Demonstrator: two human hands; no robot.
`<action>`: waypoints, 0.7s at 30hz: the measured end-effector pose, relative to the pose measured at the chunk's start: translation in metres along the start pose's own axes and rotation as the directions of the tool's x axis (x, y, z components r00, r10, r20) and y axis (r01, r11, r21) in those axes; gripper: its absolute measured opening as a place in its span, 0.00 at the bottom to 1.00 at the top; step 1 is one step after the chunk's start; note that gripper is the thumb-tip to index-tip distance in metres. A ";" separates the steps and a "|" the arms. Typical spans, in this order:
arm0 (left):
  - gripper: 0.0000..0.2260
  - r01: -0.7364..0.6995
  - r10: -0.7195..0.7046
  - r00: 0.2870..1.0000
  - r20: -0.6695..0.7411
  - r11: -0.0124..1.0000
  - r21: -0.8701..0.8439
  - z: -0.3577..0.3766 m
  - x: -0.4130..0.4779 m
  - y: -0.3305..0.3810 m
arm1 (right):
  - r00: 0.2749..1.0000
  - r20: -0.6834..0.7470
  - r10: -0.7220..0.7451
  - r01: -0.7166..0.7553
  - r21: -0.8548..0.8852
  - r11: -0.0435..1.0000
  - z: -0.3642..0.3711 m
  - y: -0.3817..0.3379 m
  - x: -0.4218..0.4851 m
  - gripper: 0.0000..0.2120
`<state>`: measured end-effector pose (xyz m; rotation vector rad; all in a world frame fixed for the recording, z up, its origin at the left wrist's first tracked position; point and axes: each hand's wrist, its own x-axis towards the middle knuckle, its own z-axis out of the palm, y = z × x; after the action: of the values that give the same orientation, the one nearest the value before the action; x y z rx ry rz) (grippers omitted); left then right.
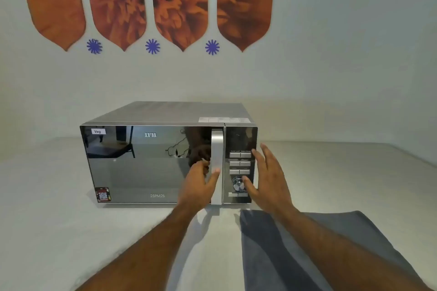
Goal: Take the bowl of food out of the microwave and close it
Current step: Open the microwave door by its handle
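A silver microwave (146, 168) with a mirrored door stands on the white counter, its door shut. My left hand (199, 186) curls around the lower part of the vertical silver door handle (217, 146), thumb on its front. My right hand (269, 177) is spread flat, fingers apart, against the control panel (240, 139) beside the knob and buttons. The bowl of food is hidden behind the reflective door.
A grey cloth (331, 250) lies on the white counter (59, 220) in front of the microwave's right side, under my right forearm. A white wall with orange floral panels (146, 2) rises behind.
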<state>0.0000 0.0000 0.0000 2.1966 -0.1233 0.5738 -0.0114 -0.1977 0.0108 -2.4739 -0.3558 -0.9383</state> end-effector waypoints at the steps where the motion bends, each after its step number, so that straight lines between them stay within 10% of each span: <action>1: 0.18 0.055 -0.055 0.998 0.004 0.988 -0.147 0.002 0.004 0.006 | 1.000 -0.022 -0.002 0.003 0.039 0.999 0.001 0.000 0.007 0.39; 6: 0.17 0.305 -0.251 0.952 0.173 0.778 -0.549 0.012 0.018 0.035 | 0.997 -0.081 0.000 0.012 0.138 0.990 0.006 -0.009 0.043 0.43; 21: 0.27 0.266 -0.237 0.963 0.128 0.761 -0.592 0.027 0.020 0.032 | 0.986 -0.165 -0.005 0.035 0.178 0.983 0.018 -0.005 0.073 0.33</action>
<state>0.0191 -0.0390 0.0172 1.5566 -0.0248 0.2737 0.0503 -0.1788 0.0496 -2.2164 -0.3925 -1.0613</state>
